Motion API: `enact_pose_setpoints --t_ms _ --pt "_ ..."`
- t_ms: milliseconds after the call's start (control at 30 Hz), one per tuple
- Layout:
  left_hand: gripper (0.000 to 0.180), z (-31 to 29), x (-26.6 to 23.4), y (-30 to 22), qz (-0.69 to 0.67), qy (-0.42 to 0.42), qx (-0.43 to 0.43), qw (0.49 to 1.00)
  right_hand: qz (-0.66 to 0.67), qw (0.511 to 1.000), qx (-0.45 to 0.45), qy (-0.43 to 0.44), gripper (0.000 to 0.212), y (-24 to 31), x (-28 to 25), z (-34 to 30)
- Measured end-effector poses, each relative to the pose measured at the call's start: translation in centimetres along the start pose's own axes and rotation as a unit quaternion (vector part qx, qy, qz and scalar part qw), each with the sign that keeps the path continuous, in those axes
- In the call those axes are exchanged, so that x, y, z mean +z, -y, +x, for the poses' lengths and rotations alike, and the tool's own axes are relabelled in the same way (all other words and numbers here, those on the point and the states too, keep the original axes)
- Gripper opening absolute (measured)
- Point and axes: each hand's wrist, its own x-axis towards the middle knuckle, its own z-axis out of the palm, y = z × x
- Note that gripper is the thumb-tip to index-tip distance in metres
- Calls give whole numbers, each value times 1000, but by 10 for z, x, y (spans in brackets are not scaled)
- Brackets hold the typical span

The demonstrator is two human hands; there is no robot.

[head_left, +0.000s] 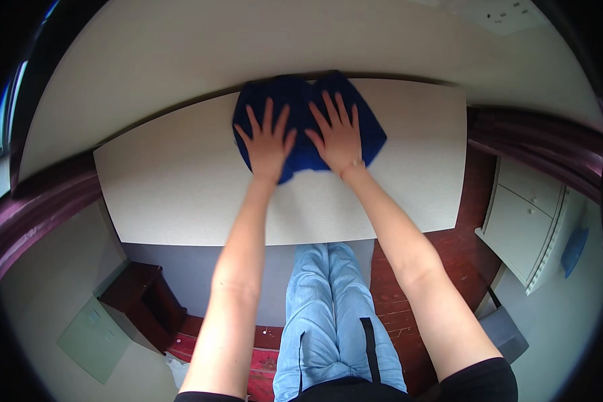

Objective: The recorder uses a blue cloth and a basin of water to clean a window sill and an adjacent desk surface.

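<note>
A dark blue piece of fabric (301,114), perhaps a garment, lies spread at the far edge of a pale table (181,174). Its outline has two rounded lobes at the back and a notch at the front; I cannot make out its exact kind. My left hand (266,144) rests palm down on its left half, fingers spread. On the right half, my right hand (340,137) also presses flat with the fingers apart, a thin bracelet at its wrist. Neither hand grips the fabric, and the palms hide parts of it.
A wall (281,40) rises right behind the table. Purple curtains (43,218) hang at both sides. To the right stands a white cabinet (516,221) on a red-brown floor (409,288), with a grey bin-like box (506,335) nearby. A dark wooden cabinet (137,298) stands at lower left.
</note>
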Motion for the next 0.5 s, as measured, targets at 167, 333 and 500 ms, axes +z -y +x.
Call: enact_pose_setpoints --t_ms 167,333,500 --pt "57 -148 -22 -51 -111 100 -37 988 46 990 25 134 58 40 -21 -150" --pt "54 -244 -37 -59 -190 155 -44 968 50 978 9 200 53 58 -36 -247" --pt "51 -187 -28 -15 -168 114 4 979 36 987 -3 158 51 48 -21 -191"
